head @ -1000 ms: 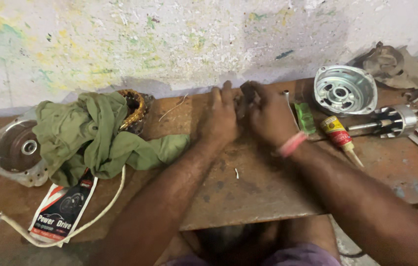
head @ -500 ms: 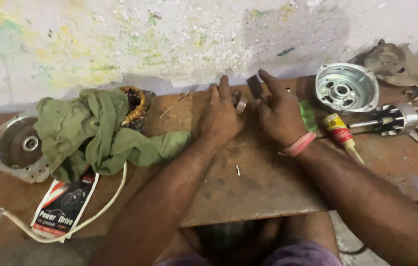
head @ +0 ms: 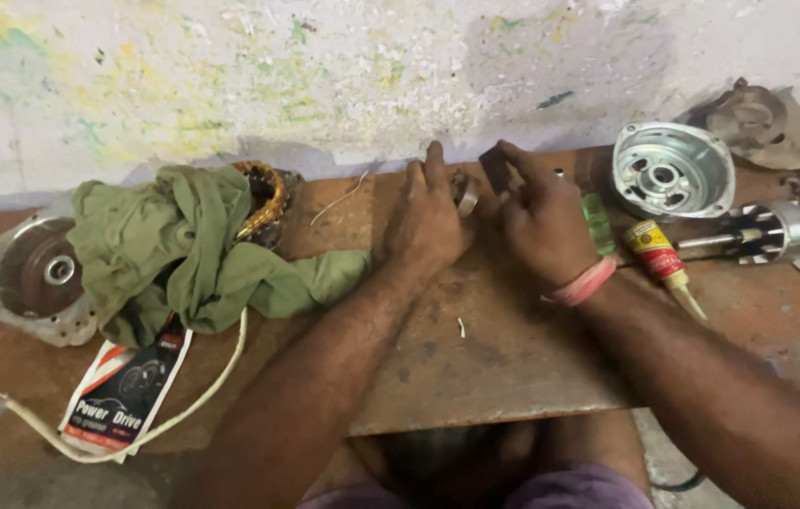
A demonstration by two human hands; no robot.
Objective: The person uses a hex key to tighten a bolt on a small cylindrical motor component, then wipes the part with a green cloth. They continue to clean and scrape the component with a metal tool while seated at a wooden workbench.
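Left hand [head: 433,217] pinches a small metal ring [head: 468,200] at its fingertips; right hand [head: 541,221] grips a small dark part [head: 493,170] just right of the ring. Compared with a second ago, the two hands have parted and the ring now shows between them, which suggests the pieces are being handled separately. The ring sits over the far edge of the rusty surface [head: 513,358]. Right of the ring: a green tube [head: 597,219], a yellow-and-red glue tube [head: 656,254], a silver housing [head: 671,170]. Left of it: a green cloth [head: 183,254]; below that, a flat black, red and white packet [head: 127,386].
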